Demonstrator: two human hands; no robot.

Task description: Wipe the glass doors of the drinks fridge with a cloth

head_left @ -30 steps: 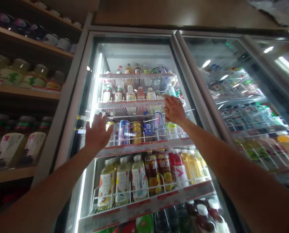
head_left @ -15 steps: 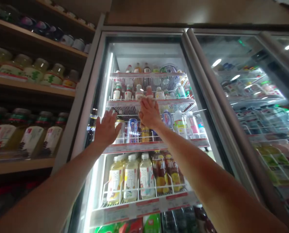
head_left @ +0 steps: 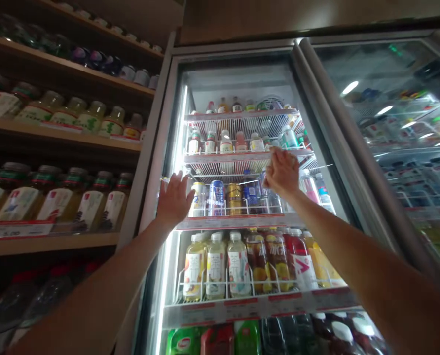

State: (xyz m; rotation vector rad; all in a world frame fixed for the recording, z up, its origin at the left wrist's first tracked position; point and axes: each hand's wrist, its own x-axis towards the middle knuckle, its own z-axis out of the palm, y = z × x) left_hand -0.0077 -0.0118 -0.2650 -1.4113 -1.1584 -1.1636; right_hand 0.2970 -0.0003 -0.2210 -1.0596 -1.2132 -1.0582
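Head view: the left hand (head_left: 174, 199) is spread wide and the right hand (head_left: 282, 172) is slightly cupped, both apparently empty. They are raised just before the drink cans (head_left: 216, 198) on a wire shelf (head_left: 238, 222) in a glass-door cooler (head_left: 235, 52). The cans look light, stiff and slippery, best gripped around the body.

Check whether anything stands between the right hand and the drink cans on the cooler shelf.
The cooler's glass door looks shut, so it seems to lie between the right hand and the drink cans. The view cannot fully confirm this; no other obstacle shows.
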